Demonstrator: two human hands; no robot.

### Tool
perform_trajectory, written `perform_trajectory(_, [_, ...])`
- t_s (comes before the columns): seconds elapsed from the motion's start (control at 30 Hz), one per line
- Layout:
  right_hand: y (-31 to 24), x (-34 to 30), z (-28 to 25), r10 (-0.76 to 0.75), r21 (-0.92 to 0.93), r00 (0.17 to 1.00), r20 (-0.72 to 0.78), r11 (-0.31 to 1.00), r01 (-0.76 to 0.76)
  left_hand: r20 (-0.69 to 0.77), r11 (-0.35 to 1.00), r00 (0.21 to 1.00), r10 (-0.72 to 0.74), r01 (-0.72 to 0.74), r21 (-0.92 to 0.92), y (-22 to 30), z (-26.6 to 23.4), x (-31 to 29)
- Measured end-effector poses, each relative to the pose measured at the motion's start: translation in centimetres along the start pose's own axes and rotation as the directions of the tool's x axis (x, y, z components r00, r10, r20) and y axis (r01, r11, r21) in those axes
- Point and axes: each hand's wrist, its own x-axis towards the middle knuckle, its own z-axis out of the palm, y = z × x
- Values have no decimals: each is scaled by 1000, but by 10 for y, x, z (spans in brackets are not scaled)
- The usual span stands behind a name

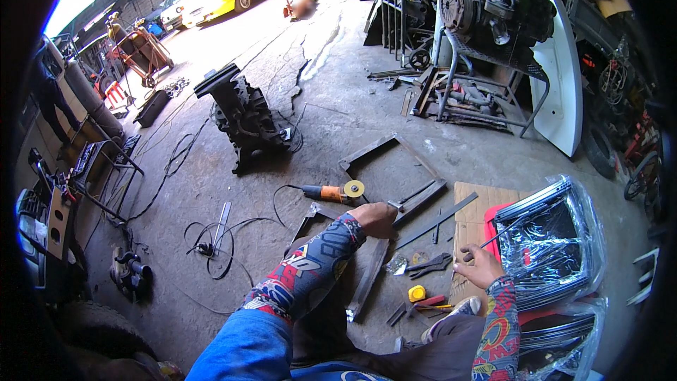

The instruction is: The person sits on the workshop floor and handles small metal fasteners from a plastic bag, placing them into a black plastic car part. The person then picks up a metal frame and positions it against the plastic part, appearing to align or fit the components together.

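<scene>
My left hand [377,220] is closed over an angle-iron frame [368,279] on the concrete floor; its fingers hide whatever they grip. A small metal piece [396,205] shows just beyond the knuckles. My right hand [481,267] pinches a thin dark rod [491,239] above a sheet of cardboard [467,220]. An orange angle grinder [330,193] with a yellowish disc lies beyond my left hand. Between my hands are a flat steel bar [441,219] and dark pliers-like tool [431,265]. Nearer to me sits a yellow tape measure [417,293].
Plastic-wrapped black-and-red panels [546,240] lie at the right. A dark engine block [243,116] stands ahead on the floor. A metal stand [486,63] bears another engine [493,10]. Cables [229,243] loop across the left floor. A person's legs [55,102] show far left.
</scene>
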Motion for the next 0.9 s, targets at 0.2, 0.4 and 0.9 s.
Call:
perform_trajectory(0.2, [7, 8, 5, 38, -39, 999, 33, 999, -37, 12, 994, 1000, 29, -30, 108, -13, 5, 10])
perform_trajectory(0.4, [37, -7, 8, -2, 16, 998, -55, 1000, 3, -17, 990, 999, 32, -29, 140, -36, 13, -4])
perform_trajectory(0.9, [53, -78, -7, 128, 29, 977, -169, 992, -125, -21, 936, 974, -226, 212, -283, -16, 214, 50])
